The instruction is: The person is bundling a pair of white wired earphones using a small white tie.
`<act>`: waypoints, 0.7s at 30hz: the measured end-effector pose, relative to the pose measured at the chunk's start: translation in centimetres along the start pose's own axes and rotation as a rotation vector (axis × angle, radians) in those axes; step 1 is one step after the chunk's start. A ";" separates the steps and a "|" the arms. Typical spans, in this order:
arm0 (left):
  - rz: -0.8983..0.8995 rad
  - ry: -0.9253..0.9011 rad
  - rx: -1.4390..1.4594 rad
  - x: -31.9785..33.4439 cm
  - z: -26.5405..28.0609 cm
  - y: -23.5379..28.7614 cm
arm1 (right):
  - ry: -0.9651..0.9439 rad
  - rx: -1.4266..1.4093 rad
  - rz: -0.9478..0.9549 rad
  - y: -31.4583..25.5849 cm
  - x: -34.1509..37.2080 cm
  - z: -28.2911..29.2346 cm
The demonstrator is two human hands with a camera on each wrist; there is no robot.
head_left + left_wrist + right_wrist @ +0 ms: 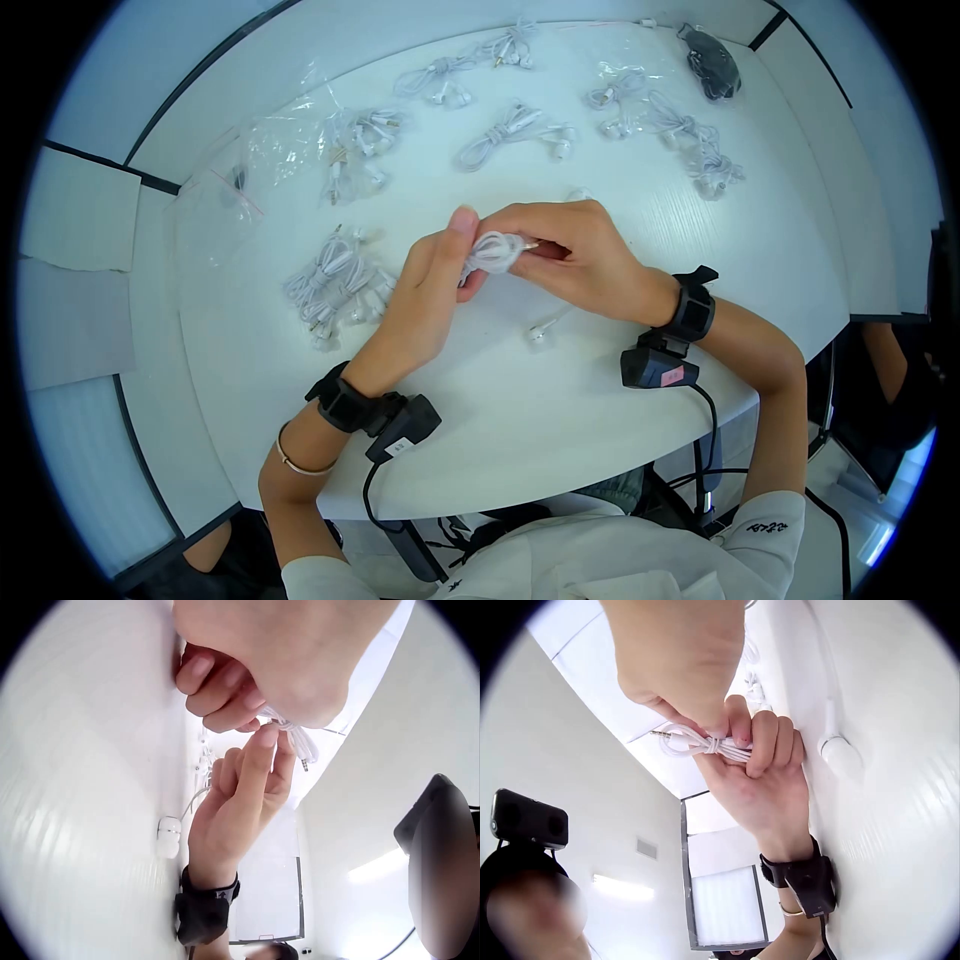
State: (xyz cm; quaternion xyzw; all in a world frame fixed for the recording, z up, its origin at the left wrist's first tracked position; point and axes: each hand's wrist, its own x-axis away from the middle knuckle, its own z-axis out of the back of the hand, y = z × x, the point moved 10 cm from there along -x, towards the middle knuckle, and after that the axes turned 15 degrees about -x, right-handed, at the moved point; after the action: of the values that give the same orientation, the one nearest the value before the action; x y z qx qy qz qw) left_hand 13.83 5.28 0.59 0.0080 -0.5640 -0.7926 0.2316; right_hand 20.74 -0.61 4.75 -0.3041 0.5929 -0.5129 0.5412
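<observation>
Both hands work on a white earphone cable (490, 252), wound into a small bundle in front of the body. My left hand (425, 290) grips one end of the coil, with fingers curled round it in the right wrist view. At the bundle's tied middle (714, 744), the right hand (590, 250) pinches the cable between thumb and fingers. A metal jack plug (660, 734) sticks out past the coil's loop. One earbud (540, 332) lies on the table below the right hand, and another earbud (580, 194) shows just beyond it.
A pile of bundled earphones (335, 280) lies left of the hands. More earphone bundles (515, 135) are spread across the back of the white table (600, 410). Clear plastic bags (290, 145) lie at the back left, a dark packet (710, 65) at the back right. Low partitions (400, 30) surround the table.
</observation>
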 end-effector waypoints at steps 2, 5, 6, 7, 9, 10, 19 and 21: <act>0.014 -0.028 0.043 -0.2 -0.2 -0.5 | -0.057 0.071 -0.095 0.2 0.0 -0.1; 0.051 -0.088 0.052 -0.2 -0.4 -0.6 | -0.077 0.024 -0.117 0.4 0.0 -0.3; 0.064 -0.106 0.068 -0.2 -0.6 -0.7 | -0.081 0.033 -0.120 0.4 0.0 -0.3; 0.077 -0.125 0.084 -0.2 -0.8 -0.8 | -0.085 0.042 -0.124 0.3 0.0 -0.3; 0.065 -0.229 0.070 0.1 -1.2 -0.5 | -0.070 -0.015 -0.113 0.0 -0.1 -0.4; 0.062 -0.261 0.090 0.1 -1.3 -0.6 | -0.085 -0.022 -0.109 -0.1 -0.1 -0.6; 0.005 -0.199 0.328 -0.6 -0.7 -0.2 | -0.082 -0.064 -0.162 0.6 0.0 -0.4; -0.076 -0.132 0.285 -0.8 -0.6 -0.3 | -0.031 -0.224 -0.169 1.3 0.0 -0.4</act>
State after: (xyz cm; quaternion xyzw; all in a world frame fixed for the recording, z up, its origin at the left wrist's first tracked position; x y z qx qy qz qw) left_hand 14.63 5.17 -0.09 0.0101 -0.6839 -0.7117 0.1602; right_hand 20.59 -0.14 3.48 -0.4192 0.6103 -0.4827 0.4677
